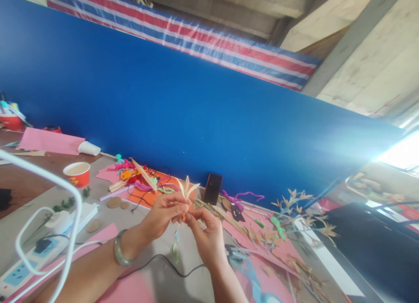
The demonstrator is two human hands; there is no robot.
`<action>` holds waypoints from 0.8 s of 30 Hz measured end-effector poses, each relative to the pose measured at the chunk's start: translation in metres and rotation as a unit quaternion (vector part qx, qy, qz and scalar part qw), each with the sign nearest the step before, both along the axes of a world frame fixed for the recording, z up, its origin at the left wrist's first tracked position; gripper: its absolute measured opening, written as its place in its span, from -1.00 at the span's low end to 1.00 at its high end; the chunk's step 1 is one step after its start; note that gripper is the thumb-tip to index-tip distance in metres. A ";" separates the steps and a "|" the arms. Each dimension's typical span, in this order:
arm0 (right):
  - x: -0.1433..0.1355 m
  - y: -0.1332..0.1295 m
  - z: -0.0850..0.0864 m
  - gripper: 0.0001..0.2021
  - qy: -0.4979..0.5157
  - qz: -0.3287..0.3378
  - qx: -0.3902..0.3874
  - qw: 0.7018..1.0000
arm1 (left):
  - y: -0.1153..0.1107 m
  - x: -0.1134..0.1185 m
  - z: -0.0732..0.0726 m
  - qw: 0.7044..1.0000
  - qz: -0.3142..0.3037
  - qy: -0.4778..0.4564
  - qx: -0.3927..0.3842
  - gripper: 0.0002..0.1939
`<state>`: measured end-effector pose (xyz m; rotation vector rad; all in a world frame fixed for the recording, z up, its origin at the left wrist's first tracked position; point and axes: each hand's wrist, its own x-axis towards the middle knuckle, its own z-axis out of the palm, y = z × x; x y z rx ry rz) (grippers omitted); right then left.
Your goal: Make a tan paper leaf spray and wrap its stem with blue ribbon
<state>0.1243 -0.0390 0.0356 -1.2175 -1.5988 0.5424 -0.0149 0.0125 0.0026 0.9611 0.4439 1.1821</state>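
Flower (186, 191) in both hands (165, 212)

Flower (187, 190): pale, dry-looking papery petals, matt. Bangle (118, 250) on the left wrist: smooth, polished, stone-like. Phone (213, 188), far side: smooth dark face, slight sheen. Partition (183, 106) at the back: smooth blue panel, satin, glare at right. Striped sheet (196, 34) above it: thin plastic, glossy, creased. Power strip (36, 255), near left: smooth white plastic. Discs (94, 225), left: look like matt wood. Pink sheet (50, 140), far left: matt paper. Purple pipe cleaners (240, 196), far right: fuzzy. Tabletop (114, 215): grey, matt. Column (376, 49), far right: bare concrete, matt.
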 end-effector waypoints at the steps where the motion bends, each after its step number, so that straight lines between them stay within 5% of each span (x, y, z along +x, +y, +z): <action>1: 0.001 0.000 0.000 -0.82 -0.004 -0.001 0.001 1.000 | -0.001 -0.001 0.002 1.000 -0.003 0.004 -0.001 -0.81; 24: 0.004 0.000 -0.004 -0.83 -0.023 -0.003 0.005 1.000 | 0.002 -0.005 0.008 1.000 0.019 0.002 0.010 -0.78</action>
